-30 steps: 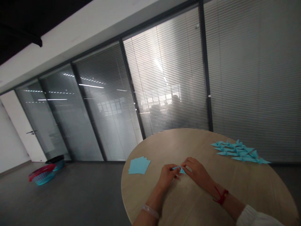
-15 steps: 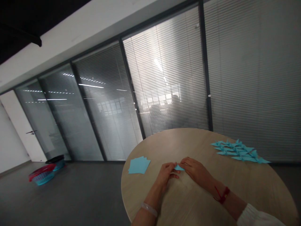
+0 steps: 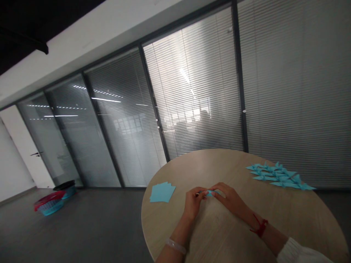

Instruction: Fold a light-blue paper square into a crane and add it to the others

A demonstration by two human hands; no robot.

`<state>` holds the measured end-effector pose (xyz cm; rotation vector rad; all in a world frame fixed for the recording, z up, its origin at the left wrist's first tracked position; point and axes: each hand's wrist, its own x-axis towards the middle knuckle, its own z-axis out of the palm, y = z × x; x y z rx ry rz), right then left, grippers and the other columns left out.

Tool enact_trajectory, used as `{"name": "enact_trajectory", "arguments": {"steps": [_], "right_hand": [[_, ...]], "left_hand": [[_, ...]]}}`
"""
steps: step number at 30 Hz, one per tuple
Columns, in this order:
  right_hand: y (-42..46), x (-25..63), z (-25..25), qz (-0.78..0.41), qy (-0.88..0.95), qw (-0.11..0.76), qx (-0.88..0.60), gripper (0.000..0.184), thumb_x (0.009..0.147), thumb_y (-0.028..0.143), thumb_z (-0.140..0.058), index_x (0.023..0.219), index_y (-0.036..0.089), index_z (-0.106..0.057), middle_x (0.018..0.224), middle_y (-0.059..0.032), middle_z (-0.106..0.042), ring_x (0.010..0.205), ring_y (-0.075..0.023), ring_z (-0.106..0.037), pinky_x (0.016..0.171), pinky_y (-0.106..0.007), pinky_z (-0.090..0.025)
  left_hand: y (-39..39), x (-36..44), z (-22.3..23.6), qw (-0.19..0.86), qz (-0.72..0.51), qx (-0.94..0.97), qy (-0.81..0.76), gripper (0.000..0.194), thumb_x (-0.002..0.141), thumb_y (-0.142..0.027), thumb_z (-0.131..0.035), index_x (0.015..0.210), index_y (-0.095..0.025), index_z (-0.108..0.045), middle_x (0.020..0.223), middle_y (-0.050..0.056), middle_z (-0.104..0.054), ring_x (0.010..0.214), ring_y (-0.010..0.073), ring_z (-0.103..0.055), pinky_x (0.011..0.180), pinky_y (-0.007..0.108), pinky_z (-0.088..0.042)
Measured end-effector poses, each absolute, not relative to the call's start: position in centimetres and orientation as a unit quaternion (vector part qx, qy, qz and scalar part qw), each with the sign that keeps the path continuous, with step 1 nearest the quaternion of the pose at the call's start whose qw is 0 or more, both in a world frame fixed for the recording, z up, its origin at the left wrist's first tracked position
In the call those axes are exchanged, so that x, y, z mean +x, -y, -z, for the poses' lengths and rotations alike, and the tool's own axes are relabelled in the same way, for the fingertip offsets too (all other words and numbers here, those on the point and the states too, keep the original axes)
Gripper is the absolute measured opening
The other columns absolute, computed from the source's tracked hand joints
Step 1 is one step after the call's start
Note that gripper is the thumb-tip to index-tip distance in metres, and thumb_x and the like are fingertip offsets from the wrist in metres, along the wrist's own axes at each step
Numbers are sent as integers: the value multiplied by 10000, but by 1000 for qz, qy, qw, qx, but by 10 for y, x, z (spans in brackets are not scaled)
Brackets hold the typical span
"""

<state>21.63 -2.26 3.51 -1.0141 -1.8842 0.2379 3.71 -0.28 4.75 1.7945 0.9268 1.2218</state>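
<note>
Between my two hands, a small folded piece of blue paper (image 3: 209, 193) is held just over the middle of the round table (image 3: 216, 233). My left hand (image 3: 194, 201) pinches its left end with thumb and fingers. On the other end, my right hand (image 3: 228, 197) grips it with thumb below and fingers curved over the top. Fingers cover much of the paper, so its exact folds are hidden. To the left lies a small stack of blue paper squares (image 3: 162, 192). Several folded blue paper cranes (image 3: 276, 175) sit in rows at the table's right.
Glass partitions with blinds (image 3: 203, 91) stand behind the table. On the floor at far left are a blue basket with a red liner (image 3: 49, 204) and another with a black liner (image 3: 67, 189). A white door (image 3: 30, 146) is beyond them.
The flat triangular piece of paper now shows less of its face and looks tilted up between my fingers. My left fingers have curled in closer around it.
</note>
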Motion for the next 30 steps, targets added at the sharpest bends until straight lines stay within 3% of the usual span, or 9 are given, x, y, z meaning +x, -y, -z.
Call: {"name": "enact_trajectory", "arguments": {"steps": [6, 16, 24, 30], "right_hand": [[22, 218, -35, -96, 772, 471, -415, 237, 885, 373, -503, 943, 220, -675, 919, -68, -694, 881, -208, -624, 824, -355, -477], [20, 221, -34, -72, 755, 467, -455, 220, 866, 348, -529, 846, 214, -702, 850, -65, -703, 826, -212, -638, 776, -342, -488], [19, 220, -30, -36, 754, 465, -462, 193, 833, 308, -546, 761, 207, -694, 790, -57, -699, 778, -205, -637, 740, -327, -492], [23, 218, -36, -102, 749, 458, -468, 186, 821, 308, -555, 770, 212, -706, 811, -50, -721, 793, -211, -652, 757, -328, -488]], "left_hand": [[6, 36, -46, 345, -472, 727, -360, 296, 760, -429, -619, 823, -167, -741, 809, 91, -714, 707, 197, -632, 673, 285, -507], [8, 36, -47, 307, -451, 759, -354, 317, 815, -429, -566, 875, -172, -743, 824, 98, -708, 725, 192, -637, 664, 269, -499], [7, 39, -44, 307, -442, 753, -380, 299, 771, -430, -620, 855, -172, -744, 832, 93, -718, 732, 197, -640, 675, 272, -495], [7, 37, -46, 303, -441, 752, -385, 310, 774, -440, -609, 787, -159, -740, 757, 85, -703, 656, 179, -615, 605, 255, -464]]}}
